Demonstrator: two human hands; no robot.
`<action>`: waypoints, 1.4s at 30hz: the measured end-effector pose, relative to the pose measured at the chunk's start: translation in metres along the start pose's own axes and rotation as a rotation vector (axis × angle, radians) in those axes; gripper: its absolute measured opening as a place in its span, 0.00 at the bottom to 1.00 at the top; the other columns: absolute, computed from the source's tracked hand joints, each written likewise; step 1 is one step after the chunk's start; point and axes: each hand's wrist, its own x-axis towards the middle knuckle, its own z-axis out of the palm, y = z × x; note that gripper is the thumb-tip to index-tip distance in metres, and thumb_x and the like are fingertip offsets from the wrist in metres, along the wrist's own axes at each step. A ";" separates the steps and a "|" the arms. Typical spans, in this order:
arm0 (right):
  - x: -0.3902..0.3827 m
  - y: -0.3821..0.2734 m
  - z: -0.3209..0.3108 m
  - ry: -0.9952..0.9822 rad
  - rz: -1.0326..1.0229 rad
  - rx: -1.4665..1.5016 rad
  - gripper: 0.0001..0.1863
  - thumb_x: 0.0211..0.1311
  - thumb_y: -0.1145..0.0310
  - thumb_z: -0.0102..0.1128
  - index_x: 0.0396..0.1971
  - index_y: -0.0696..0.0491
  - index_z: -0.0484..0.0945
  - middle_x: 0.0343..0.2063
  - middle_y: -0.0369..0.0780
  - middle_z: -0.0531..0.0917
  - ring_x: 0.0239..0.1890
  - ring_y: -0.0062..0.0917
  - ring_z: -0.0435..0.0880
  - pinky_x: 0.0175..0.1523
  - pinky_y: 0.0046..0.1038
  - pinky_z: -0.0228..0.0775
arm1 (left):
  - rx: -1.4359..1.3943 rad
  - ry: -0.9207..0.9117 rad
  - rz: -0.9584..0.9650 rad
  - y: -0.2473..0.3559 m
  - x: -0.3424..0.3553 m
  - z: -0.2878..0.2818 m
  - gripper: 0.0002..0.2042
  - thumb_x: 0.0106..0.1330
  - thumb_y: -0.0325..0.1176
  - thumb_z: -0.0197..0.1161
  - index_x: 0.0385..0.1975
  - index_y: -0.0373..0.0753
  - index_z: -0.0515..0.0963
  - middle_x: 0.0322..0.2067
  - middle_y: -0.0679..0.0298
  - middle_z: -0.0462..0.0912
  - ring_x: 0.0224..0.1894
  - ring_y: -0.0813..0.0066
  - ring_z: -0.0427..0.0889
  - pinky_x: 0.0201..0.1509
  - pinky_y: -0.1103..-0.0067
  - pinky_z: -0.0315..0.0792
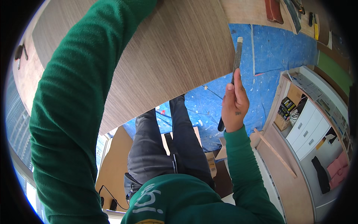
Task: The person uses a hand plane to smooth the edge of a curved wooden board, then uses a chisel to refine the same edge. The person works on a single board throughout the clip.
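Observation:
My right hand (235, 108) is closed around a flat metal file (238, 54). The file's grey blade points up and away from me, with a pale patch at its tip, and its dark handle end shows below the hand. The blade stands close beside the right edge of a wood-grain laminate panel (179, 48); whether it touches the panel I cannot tell. My left arm (74, 93), in a green sleeve, reaches over the panel to the upper edge of the picture. My left hand is out of sight there.
A blue sheet (268, 52), spotted with debris, covers the floor. Tools, including a red-brown one (274, 11), lie on a wooden surface at the far right. A dark tool (18, 52) lies far left. On the right stand a white drawer unit (307, 130) and a wooden strip (276, 153).

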 end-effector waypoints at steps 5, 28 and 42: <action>-0.022 -0.004 0.005 -0.057 -0.169 -0.050 0.29 0.74 0.82 0.56 0.73 0.54 0.70 0.30 0.35 0.76 0.31 0.16 0.71 0.39 0.20 0.69 | -0.024 -0.023 0.004 -0.001 0.000 -0.004 0.33 0.78 0.55 0.47 0.71 0.32 0.68 0.75 0.47 0.64 0.79 0.50 0.57 0.83 0.57 0.46; -0.021 -0.009 0.006 -0.054 -0.143 -0.080 0.29 0.74 0.80 0.57 0.73 0.55 0.70 0.29 0.37 0.78 0.30 0.21 0.74 0.40 0.24 0.72 | 0.025 -0.083 -0.026 0.007 -0.001 -0.012 0.35 0.79 0.57 0.44 0.74 0.33 0.65 0.77 0.51 0.61 0.81 0.52 0.53 0.85 0.59 0.43; -0.028 -0.022 0.016 -0.079 -0.106 -0.064 0.28 0.73 0.81 0.58 0.72 0.55 0.72 0.27 0.36 0.74 0.29 0.22 0.71 0.38 0.24 0.70 | 0.009 -0.061 -0.018 0.005 -0.001 -0.009 0.34 0.79 0.56 0.46 0.72 0.33 0.67 0.76 0.50 0.63 0.80 0.51 0.54 0.84 0.59 0.45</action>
